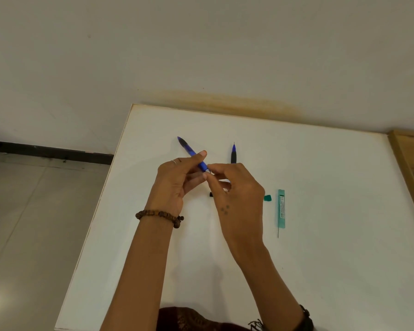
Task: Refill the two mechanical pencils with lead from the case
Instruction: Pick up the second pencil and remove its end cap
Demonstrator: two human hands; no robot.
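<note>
My left hand [175,185] pinches one pencil [193,155]; my right hand [234,194] fingertips press together at its back end. The lead case [281,208] lies right of them.

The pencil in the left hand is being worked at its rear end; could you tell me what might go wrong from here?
1. The right hand pinches at the rear end of the pencil held by the left hand; a thin lead could snap there.
2. A lead pokes out of the open case and could roll away.
3. The green cap lies loose and could be knocked off the table.
</note>
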